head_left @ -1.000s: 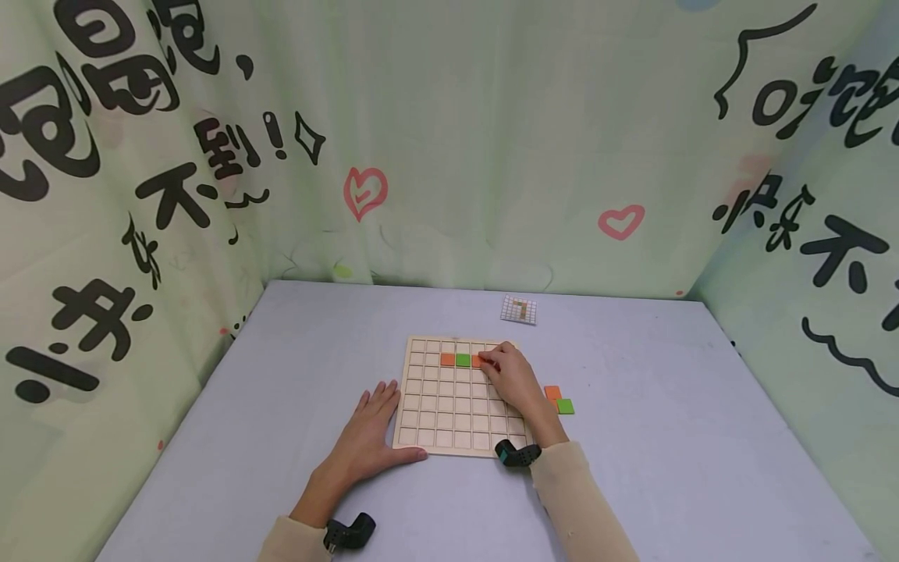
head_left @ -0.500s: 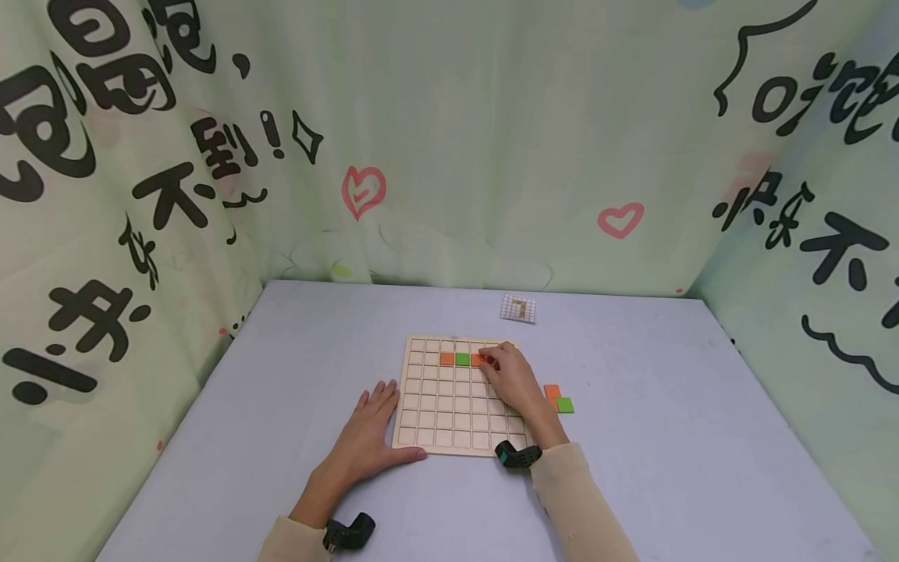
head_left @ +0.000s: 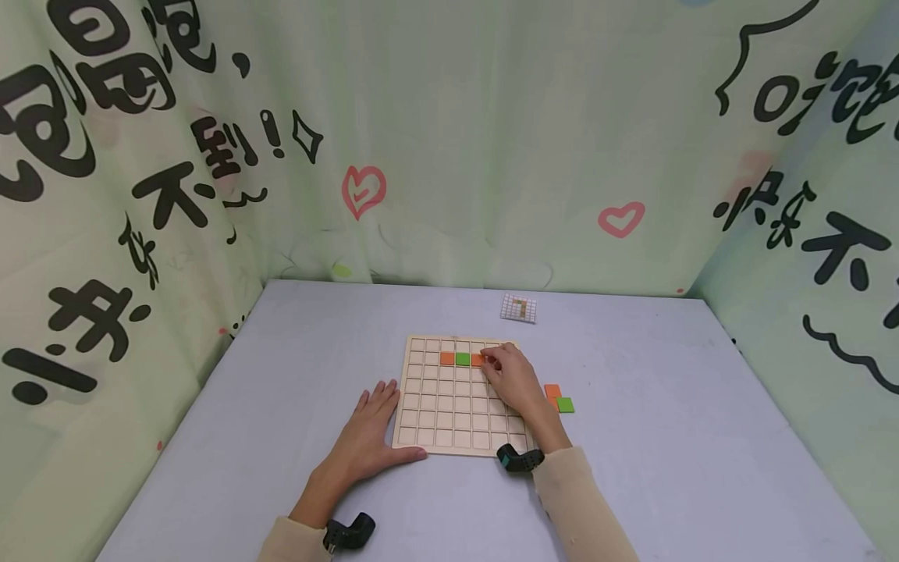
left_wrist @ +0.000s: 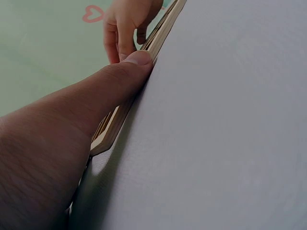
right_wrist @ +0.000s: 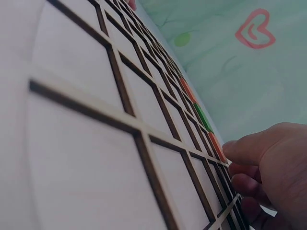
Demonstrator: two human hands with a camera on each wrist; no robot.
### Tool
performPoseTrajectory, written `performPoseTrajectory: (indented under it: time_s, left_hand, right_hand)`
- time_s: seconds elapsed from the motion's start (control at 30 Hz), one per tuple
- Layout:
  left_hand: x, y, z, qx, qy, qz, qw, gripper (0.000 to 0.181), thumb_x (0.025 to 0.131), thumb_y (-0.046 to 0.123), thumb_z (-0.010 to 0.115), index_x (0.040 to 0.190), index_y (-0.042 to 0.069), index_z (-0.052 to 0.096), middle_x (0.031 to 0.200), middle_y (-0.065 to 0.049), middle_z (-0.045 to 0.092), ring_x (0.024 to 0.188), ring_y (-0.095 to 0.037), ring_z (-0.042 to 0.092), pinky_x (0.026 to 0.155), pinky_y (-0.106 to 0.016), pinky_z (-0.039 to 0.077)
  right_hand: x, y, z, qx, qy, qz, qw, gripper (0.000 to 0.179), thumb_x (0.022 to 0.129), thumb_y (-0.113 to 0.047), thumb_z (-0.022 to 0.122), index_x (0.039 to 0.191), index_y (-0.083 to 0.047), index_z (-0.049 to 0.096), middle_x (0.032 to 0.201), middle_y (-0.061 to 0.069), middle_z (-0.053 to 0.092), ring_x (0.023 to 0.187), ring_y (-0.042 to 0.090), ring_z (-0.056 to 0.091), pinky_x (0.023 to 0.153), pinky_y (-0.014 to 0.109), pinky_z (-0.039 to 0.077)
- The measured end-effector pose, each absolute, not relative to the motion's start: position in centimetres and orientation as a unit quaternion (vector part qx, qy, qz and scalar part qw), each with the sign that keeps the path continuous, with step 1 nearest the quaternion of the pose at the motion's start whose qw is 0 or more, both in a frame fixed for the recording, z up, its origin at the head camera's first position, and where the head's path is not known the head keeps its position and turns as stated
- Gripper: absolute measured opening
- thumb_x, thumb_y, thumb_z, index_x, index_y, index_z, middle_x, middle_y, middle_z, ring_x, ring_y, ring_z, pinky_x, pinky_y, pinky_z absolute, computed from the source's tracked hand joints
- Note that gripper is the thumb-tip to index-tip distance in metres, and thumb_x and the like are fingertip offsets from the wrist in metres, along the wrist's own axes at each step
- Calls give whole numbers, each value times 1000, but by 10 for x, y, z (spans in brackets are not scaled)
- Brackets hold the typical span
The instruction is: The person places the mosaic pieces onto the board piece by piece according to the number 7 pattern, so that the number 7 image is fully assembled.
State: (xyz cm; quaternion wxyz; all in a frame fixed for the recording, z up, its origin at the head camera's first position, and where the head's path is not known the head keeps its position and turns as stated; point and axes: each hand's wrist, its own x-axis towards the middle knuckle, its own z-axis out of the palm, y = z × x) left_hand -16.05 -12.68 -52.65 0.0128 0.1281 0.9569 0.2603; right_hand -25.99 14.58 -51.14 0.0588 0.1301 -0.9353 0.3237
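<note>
A pale wooden grid board (head_left: 449, 406) lies on the table. In one of its far rows sit an orange tile (head_left: 447, 359), a green tile (head_left: 463, 359) and a second orange tile (head_left: 476, 360), side by side. My right hand (head_left: 513, 380) has curled fingers at that second orange tile; in the right wrist view the thumb touches the tile (right_wrist: 217, 146), and the hand hides part of it. My left hand (head_left: 368, 433) rests against the board's left side with fingers spread and straight. Its thumb lies along the front edge, touching the board (left_wrist: 109, 136) in the left wrist view.
Right of the board are loose tiles, an orange tile (head_left: 552, 390) and a green tile (head_left: 565, 405) overlapping another orange piece. Behind the board lies a small card (head_left: 518, 309) with a printed grid pattern. A patterned curtain (head_left: 492, 156) stands behind the table (head_left: 674, 437).
My right hand has shifted very slightly to the right, its fingers still at the second orange tile. The left hand, the board and the loose tiles stay where they were.
</note>
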Motion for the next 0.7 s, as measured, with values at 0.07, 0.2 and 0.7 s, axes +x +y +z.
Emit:
performPoseTrajectory:
  time_s: [0.07,0.2,0.7]
  left_hand:
    - [-161,-127,-526,128,957,261,13,113,72,70,75,153,1,37,164,-12,33,156,-30,21,129,-50,18]
    - [-161,-127,-526,127,957,261,14,114,72,71,74,154,1,37,164,-12,32,156,-30,21,129,-50,17]
    - [-161,-126,-526,126,958,256,16,115,72,72,74,154,2,36,164,-12,32,156,-29,21,129,-50,18]
  right_hand:
    - [-259,146,-511,131,-936,322,62,30,98,-16,63,126,-6,68,108,10,64,93,22,61,82,40,55]
    - [-258,146,-509,129,-935,325,61,31,98,-17,63,126,-6,68,108,10,64,94,22,61,82,40,55]
    - [-251,149,-505,125,-927,351,30,34,98,-20,64,129,-6,66,118,11,62,106,26,64,92,44,56]
